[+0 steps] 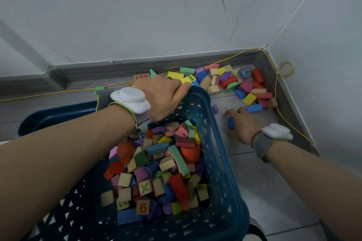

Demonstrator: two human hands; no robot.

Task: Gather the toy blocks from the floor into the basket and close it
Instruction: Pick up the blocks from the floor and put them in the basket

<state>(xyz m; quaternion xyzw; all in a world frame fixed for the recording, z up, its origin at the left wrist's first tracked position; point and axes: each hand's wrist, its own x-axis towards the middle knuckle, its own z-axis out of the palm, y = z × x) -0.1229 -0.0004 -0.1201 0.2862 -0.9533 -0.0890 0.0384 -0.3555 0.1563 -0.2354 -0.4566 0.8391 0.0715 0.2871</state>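
Observation:
A dark teal plastic basket (221,162) stands on the floor, holding several coloured wooden blocks (156,166). My left hand (162,96) grips the basket's far rim. A yellow block marked 2 (189,79) lies just beyond its fingers. My right hand (242,125) is down on the floor to the right of the basket, fingers curled round a blue block (230,122). A loose pile of blocks (235,82) lies in the corner by the skirting. A blue block (254,108) and a small purple one (215,108) lie near my right hand.
The basket's teal lid (58,115) lies on the floor to the left, behind my left forearm. A yellow cable (277,92) runs along the skirting and coils on the right wall. White walls close the corner. Grey floor tiles extend to the right of the basket.

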